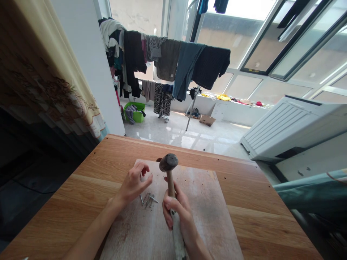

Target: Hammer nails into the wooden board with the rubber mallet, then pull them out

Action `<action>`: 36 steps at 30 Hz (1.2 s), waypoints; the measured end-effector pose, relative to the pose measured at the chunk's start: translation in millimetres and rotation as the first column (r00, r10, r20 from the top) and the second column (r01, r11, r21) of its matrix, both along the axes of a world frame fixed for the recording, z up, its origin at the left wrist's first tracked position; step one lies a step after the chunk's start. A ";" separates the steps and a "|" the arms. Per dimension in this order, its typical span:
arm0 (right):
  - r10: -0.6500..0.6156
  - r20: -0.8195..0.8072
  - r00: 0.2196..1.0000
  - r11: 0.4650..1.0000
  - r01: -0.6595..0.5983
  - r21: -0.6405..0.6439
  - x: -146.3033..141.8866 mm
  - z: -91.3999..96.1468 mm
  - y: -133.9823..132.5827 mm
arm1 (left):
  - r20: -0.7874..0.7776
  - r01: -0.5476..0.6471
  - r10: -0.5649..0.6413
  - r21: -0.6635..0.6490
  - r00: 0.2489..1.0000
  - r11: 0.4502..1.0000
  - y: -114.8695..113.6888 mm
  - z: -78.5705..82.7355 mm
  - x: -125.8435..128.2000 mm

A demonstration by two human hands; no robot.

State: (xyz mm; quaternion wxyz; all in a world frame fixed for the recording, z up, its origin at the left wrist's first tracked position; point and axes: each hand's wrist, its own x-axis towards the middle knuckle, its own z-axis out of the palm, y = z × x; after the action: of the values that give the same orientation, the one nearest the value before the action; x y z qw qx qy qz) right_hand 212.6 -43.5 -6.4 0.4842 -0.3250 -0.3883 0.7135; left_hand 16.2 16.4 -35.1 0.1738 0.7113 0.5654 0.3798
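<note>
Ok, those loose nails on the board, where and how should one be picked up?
Probably pinch the rightmost nail by its shank from above with the left hand; it splays clear of the nail pile on the board, away from the hammer.

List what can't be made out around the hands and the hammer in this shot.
- Hammer handle: head view, its lower end is wrapped by the right hand and cut off by the bottom edge.
- Nails: head view, too small and bunched to count.
- Left hand fingertips: head view, curled over the board; whether they pinch a nail cannot be told.
</note>
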 end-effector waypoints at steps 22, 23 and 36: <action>-0.030 -0.025 0.999 0.999 0.029 -0.017 1.1 0.3 3.2 | -0.140 0.350 -0.407 -0.310 0.903 0.884 -24.6 13.4 -2.8; -0.029 -0.028 0.999 0.999 0.029 -0.017 0.8 0.4 3.0 | -0.134 0.349 -0.406 -0.318 0.904 0.882 -24.6 13.9 -2.7; -0.065 -0.066 0.996 0.998 0.063 -0.024 1.9 7.0 2.9 | 0.193 0.205 -0.168 -0.185 0.967 0.961 11.3 51.7 -16.7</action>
State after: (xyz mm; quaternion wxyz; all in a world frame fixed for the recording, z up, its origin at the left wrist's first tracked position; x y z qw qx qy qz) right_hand 214.4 -40.6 0.6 0.5160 -0.3185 -0.3534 0.7123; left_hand -0.5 27.7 16.5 0.3300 0.7037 0.5140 0.3629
